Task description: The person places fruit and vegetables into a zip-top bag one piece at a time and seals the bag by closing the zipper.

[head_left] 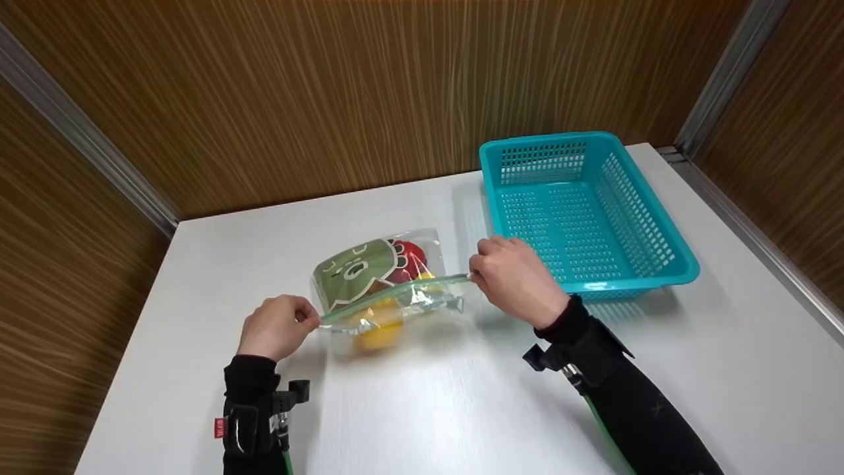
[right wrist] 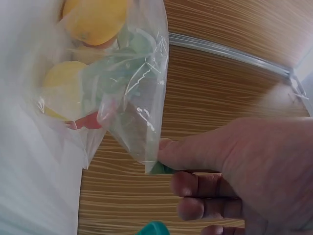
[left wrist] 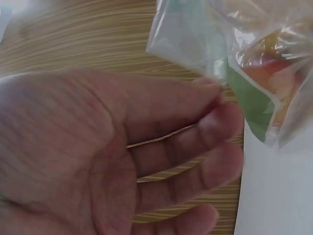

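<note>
A clear zip bag (head_left: 432, 245) with a green printed face and a green zip strip is stretched between both hands above the white table. Yellow-orange round items (right wrist: 95, 22) and something red (right wrist: 90, 120) show through its plastic; their kind is hard to tell. At the strip's left end, my left hand (head_left: 277, 328) pinches the corner between thumb and forefinger, the other fingers loosely bent in the left wrist view. My right hand (head_left: 517, 280) pinches the opposite end, close to the basket's near left corner.
A turquoise plastic basket (head_left: 593, 287) with slotted walls stands at the back right of the white table (head_left: 409, 409). Wood-grain panels (head_left: 330, 99) with metal edge strips rise behind the table and at both sides.
</note>
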`<action>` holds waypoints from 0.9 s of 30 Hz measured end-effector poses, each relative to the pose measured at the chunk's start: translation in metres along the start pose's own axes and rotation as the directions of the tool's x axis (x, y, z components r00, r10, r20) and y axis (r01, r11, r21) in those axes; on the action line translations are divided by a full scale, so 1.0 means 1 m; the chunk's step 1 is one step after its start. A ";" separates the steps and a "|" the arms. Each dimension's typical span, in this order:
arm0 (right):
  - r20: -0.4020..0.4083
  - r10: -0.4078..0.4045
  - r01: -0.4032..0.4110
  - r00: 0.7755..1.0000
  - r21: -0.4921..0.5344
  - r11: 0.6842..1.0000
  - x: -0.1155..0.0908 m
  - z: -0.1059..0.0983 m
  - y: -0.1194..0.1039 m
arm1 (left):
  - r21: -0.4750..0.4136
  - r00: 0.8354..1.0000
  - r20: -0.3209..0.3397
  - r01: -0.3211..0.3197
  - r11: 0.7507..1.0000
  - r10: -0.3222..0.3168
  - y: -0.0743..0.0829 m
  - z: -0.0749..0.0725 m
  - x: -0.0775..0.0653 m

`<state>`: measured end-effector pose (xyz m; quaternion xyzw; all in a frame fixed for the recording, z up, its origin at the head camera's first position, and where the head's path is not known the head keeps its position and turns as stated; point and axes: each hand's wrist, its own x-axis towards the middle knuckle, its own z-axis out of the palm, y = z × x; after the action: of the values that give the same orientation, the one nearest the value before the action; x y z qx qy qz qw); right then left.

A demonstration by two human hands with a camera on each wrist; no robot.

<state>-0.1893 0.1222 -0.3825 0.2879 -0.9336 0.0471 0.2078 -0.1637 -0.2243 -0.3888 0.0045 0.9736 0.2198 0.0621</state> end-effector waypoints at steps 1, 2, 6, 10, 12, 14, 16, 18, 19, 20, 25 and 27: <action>0.010 -0.006 0.006 1.000 -0.010 1.000 0.000 0.002 0.000 | 0.006 1.000 0.020 0.000 1.000 0.000 0.000 0.000 0.000; 0.017 -0.010 0.010 1.000 -0.019 1.000 0.000 0.003 0.000 | 0.009 0.999 0.034 0.000 1.000 0.000 0.000 0.000 0.000; 0.024 -0.012 0.012 1.000 -0.019 1.000 -0.001 0.007 0.002 | 0.011 0.999 0.034 0.006 1.000 -0.006 0.003 -0.001 0.000; 0.036 0.020 -0.021 0.999 0.031 0.999 0.000 0.006 0.004 | -0.022 0.999 -0.043 0.008 1.000 -0.009 0.008 -0.003 -0.001; 0.051 0.037 -0.040 0.998 0.061 0.997 0.000 0.005 0.004 | -0.053 0.996 -0.086 -0.006 0.999 0.002 0.011 -0.004 -0.002; 0.063 0.048 -0.054 0.997 0.090 0.995 0.000 0.004 0.004 | -0.082 0.992 -0.122 -0.034 0.996 0.024 0.014 -0.005 -0.003; 0.067 0.058 -0.065 0.996 0.116 0.991 0.001 0.003 0.005 | -0.107 0.987 -0.152 -0.063 0.992 0.046 0.018 -0.006 -0.004; 0.061 0.066 -0.074 0.996 0.135 0.988 0.001 0.003 0.005 | -0.123 0.979 -0.192 -0.097 0.988 0.072 0.022 -0.005 -0.005; 0.057 0.069 -0.077 0.996 0.143 0.987 0.001 0.003 0.004 | -0.132 0.974 -0.212 -0.111 0.985 0.082 0.024 -0.005 -0.005; 0.052 0.073 -0.080 0.996 0.152 0.985 0.001 0.002 0.004 | -0.137 0.968 -0.234 -0.128 0.982 0.094 0.026 -0.004 -0.005; 0.048 0.091 -0.098 0.995 0.192 0.976 0.003 0.001 0.003 | -0.144 0.941 -0.303 -0.203 0.969 0.152 0.041 0.005 -0.004; 0.058 0.110 -0.120 0.992 0.211 0.970 0.004 0.001 0.003 | -0.138 0.932 -0.317 -0.230 0.963 0.177 0.047 0.009 -0.004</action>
<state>-0.1940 0.1223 -0.3815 0.2549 -0.9428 0.1527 0.1510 -0.1599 -0.1778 -0.3762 0.0668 0.9429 0.3069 -0.1105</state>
